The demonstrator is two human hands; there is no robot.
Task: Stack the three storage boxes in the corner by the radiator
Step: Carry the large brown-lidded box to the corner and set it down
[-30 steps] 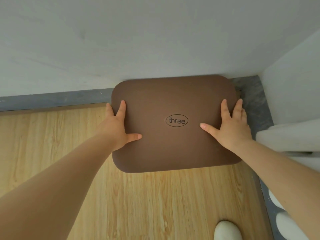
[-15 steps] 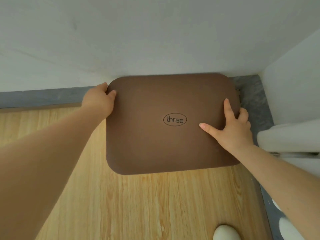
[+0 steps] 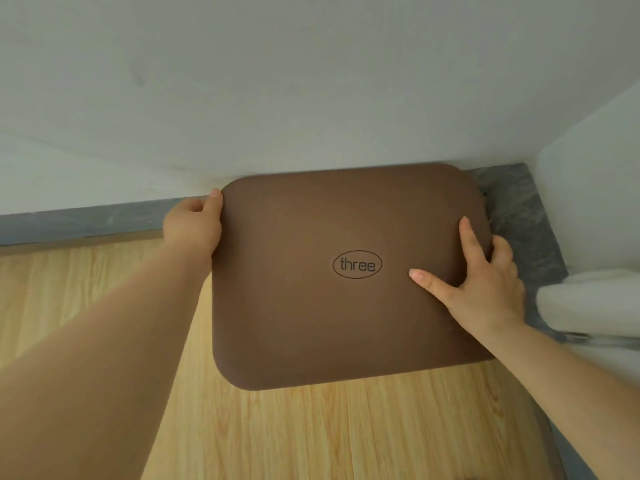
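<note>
A brown storage box [image 3: 311, 306] with a rounded lid marked "three" in an oval fills the middle of the head view, its far edge against the white wall. Only its top shows; whatever lies beneath it is hidden. My left hand [image 3: 194, 223] curls around the lid's far left corner, fingers over the edge. My right hand [image 3: 481, 282] grips the right edge, with thumb and forefinger flat on the lid and the other fingers wrapped over the side.
A grey skirting strip [image 3: 86, 220] runs along the white wall [image 3: 277, 81] and turns at the corner [image 3: 519, 209] on the right. A white rounded object [image 3: 588, 303] juts in at the right. Light wood flooring [image 3: 311, 434] lies below.
My left hand slid off the lid top to its far left corner. My right hand shifted from flat on the lid to gripping the right edge. The box sits slightly further left in view.
</note>
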